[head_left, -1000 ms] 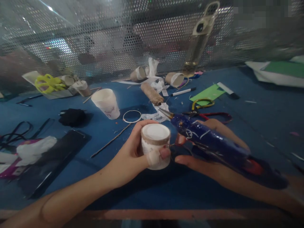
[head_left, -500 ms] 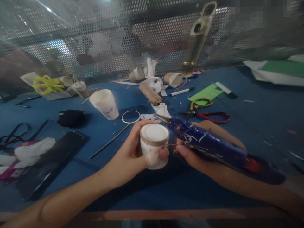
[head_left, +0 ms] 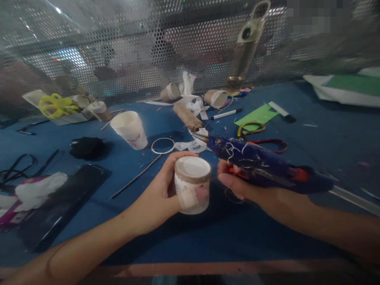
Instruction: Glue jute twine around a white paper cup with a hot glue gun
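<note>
White cup (head_left: 192,168) (rough brown band (head_left: 194,179)), gripped in left hand (head_left: 163,190); right hand (head_left: 237,185) clasps glossy blue glue gun (head_left: 258,160).

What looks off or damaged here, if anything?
The blue glue gun has whitish strands, probably stray glue, stuck to its body. Farther back, two brown-and-white cups lie on their sides near crumpled white strips. No spill visible.
</note>
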A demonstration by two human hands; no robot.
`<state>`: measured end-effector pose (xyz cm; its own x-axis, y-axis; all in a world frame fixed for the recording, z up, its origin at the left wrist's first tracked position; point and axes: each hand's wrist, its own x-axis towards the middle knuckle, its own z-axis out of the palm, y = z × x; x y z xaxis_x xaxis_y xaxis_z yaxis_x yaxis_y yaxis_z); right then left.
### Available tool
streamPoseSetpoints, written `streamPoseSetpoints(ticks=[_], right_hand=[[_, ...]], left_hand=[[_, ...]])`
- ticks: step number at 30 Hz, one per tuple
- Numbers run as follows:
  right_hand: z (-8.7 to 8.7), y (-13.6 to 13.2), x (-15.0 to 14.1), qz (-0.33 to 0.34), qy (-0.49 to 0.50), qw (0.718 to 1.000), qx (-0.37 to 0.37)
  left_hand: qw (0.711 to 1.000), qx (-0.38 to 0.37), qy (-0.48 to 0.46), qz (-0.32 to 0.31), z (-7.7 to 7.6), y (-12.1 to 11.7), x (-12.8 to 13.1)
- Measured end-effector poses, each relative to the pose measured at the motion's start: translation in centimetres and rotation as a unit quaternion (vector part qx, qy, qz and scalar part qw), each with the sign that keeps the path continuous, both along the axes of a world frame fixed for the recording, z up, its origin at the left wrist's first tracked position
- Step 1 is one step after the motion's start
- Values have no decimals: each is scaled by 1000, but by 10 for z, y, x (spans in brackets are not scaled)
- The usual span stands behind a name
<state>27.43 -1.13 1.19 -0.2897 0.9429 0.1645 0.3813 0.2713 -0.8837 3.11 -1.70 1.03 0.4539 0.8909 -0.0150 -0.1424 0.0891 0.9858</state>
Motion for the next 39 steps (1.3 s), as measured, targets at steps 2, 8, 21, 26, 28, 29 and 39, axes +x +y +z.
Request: streamPoseSetpoints(ticks=[2, 8, 21, 26, 28, 29, 39], right_hand=[[0, 1, 2, -1, -8, 1000, -1], [0, 1, -1, -2, 41, 999, 20], [2, 0, -2, 11, 62, 998, 18], [0, 0, 1, 11, 58, 998, 21], [-1, 1, 1, 13, 56, 998, 25], [-1, 1, 1, 11, 57, 998, 27], [4, -2, -5, -13, 77, 995, 61]], left_hand=[[1000, -10, 5, -10, 2, 0, -1], [999, -27, 21, -24, 2, 3, -2], [996, -74, -7, -54, -2, 8, -4], [996, -66, -1, -55, -2, 7, -3], [996, -68, 3, -58, -3, 7, -3], [996, -69, 3, -62, -3, 7, -3], [995, -65, 4, -80, -5, 6, -2]])
